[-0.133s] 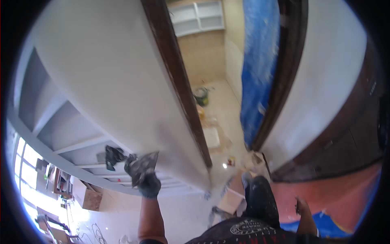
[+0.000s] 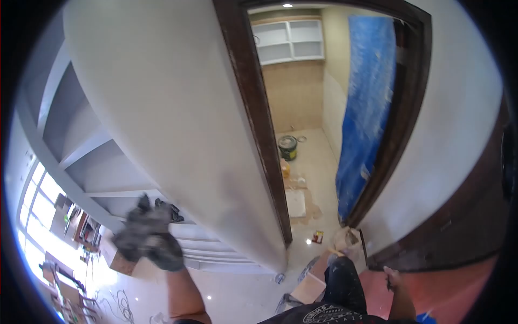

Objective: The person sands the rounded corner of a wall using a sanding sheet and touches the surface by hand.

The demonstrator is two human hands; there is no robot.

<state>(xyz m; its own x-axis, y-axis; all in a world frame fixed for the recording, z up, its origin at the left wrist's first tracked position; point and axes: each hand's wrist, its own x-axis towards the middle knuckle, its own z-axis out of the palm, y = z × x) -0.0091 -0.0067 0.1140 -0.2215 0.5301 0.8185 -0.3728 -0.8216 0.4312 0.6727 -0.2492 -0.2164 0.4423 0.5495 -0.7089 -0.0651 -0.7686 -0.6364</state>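
Note:
My left hand [image 2: 164,254], in a dark grey glove, is raised in front of the white shelf unit [image 2: 124,193]. It is closed on a crumpled dark grey cloth [image 2: 137,229], which is smeared by motion. Just behind it, a small black bundle [image 2: 171,209] rests on a shelf; I cannot make out its kind. My right hand [image 2: 395,278], bare, hangs low at the right over the reddish floor covering. Its fingers are curled by a small dark thing that is too small to name.
A brown door frame [image 2: 256,108] opens onto a small room with a bucket [image 2: 288,147] on its floor. Blue plastic sheeting [image 2: 367,108] hangs at the doorway's right side. A cardboard box [image 2: 116,256] and loose cables [image 2: 123,306] lie at the left.
My left hand has moved left and slightly down with the cloth, away from the white wall. The view has shifted, so the doorway shows more fully. My right hand stays low.

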